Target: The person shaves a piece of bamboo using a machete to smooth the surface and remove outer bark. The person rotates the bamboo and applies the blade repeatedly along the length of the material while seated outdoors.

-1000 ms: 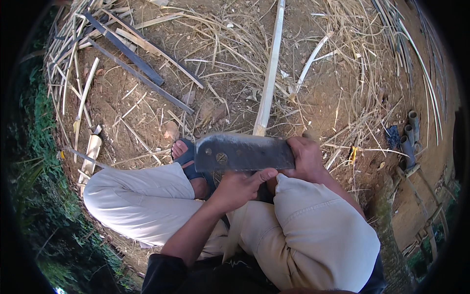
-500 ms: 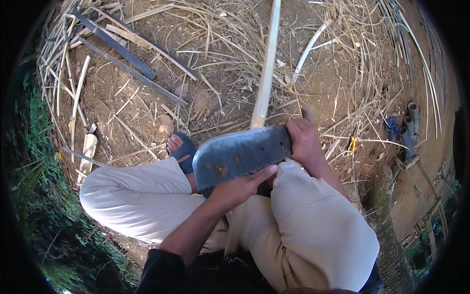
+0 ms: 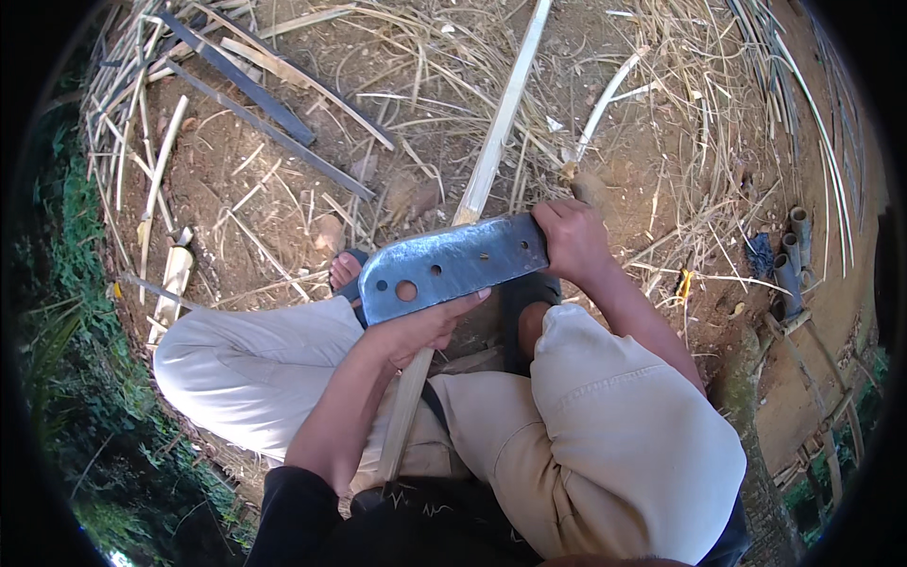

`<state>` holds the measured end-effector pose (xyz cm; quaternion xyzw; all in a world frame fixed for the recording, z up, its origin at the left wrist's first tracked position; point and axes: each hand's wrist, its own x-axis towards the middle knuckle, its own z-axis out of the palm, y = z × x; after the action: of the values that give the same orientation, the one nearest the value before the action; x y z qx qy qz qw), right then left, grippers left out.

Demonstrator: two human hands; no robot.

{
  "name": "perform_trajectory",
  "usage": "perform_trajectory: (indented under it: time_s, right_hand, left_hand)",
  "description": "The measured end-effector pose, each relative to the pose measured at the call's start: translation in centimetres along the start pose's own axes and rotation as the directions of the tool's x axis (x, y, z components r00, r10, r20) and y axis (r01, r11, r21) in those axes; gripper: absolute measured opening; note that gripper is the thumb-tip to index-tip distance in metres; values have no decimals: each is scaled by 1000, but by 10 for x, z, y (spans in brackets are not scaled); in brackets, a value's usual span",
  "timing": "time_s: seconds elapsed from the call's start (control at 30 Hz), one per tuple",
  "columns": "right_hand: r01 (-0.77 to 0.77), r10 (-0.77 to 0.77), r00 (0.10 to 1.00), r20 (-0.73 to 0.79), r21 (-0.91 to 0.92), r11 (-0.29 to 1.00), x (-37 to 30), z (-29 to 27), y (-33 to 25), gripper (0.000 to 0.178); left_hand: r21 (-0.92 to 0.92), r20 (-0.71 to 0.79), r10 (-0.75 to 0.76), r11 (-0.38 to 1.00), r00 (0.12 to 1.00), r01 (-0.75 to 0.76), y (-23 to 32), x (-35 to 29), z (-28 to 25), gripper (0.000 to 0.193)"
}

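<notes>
A broad dark cleaver (image 3: pixel 458 260) with several round holes in its blade lies crosswise in front of me. My right hand (image 3: pixel 573 241) is closed round its handle, whose wooden end shows beyond the fist. A pale split bamboo strip (image 3: pixel 501 142) passes under the blade and comes out below it, running down between my legs. My left hand (image 3: pixel 416 331) is closed round the strip just below the blade, its thumb stretched along the blade's near edge. The blade hides where it meets the strip.
Loose bamboo shavings (image 3: pixel 435 57) litter the ground ahead. Dark bamboo slats (image 3: pixel 246 85) lie at the far left, and a short cut bamboo piece (image 3: pixel 173 279) lies nearer. Several bamboo tubes (image 3: pixel 789 274) stand at the right. My bent legs (image 3: pixel 624 416) flank the work.
The cleaver and both hands have moved slightly up and away from me, and the blade has tilted so its holes show through. The strip slants more, and its lower part now shows.
</notes>
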<state>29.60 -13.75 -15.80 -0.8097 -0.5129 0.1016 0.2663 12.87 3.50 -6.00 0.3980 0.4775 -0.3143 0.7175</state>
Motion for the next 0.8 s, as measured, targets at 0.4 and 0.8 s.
perform_trajectory:
  time_s: [0.4,0.8]
  right_hand:
    - [-100,97,984,150,11,995,6,-20,-28,40]
    - [-196,185,970,156,57,979,1,-28,-36,34]
  left_hand:
    - [247,94,120,959,988,-140,4,-6,3,39]
    - [99,43,286,952,957,-288,3,-10,20,45]
